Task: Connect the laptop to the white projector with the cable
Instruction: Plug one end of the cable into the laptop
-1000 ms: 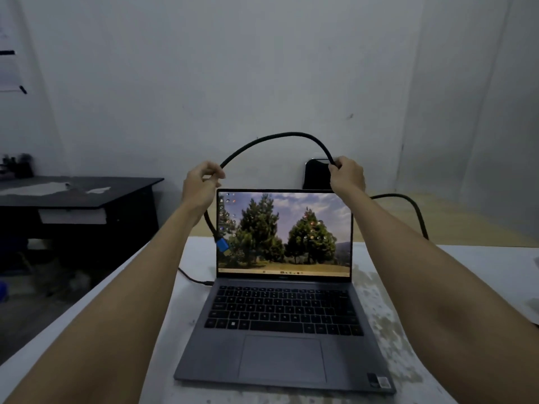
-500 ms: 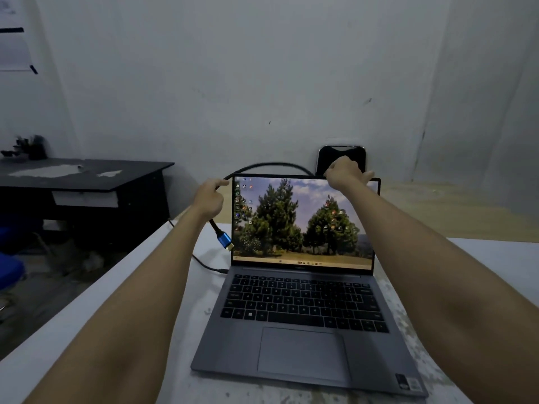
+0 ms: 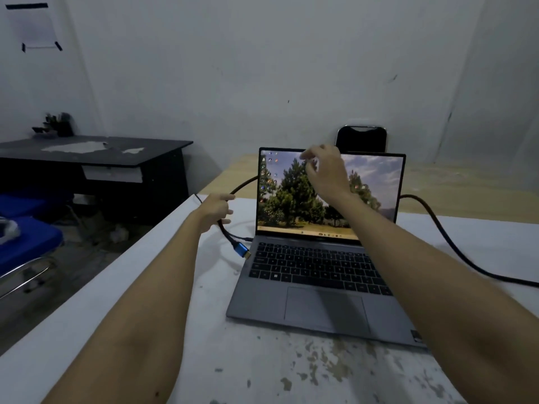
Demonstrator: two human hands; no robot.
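Note:
A grey laptop [image 3: 318, 290] stands open on the white table [image 3: 163, 293], its screen showing trees. My left hand [image 3: 217, 209] grips the thick black cable [image 3: 446, 240] just left of the laptop. The cable's blue plug [image 3: 241, 250] hangs below that hand, next to the laptop's left edge and apart from it. The cable runs behind the screen and comes out on the right across the table. My right hand [image 3: 326, 170] hovers in front of the screen with its fingers spread and holds nothing. No white projector is in view.
A thin black wire [image 3: 239, 237] runs into the laptop's left side. A black chair back [image 3: 361, 139] stands behind the screen. A dark desk [image 3: 96, 158] is at the left wall, blue seats [image 3: 26, 237] below it. A wooden tabletop [image 3: 466, 191] lies beyond.
My right hand let go of the cable and came forward in front of the screen. My left hand lowered the cable, so the blue plug now hangs near the keyboard's left edge.

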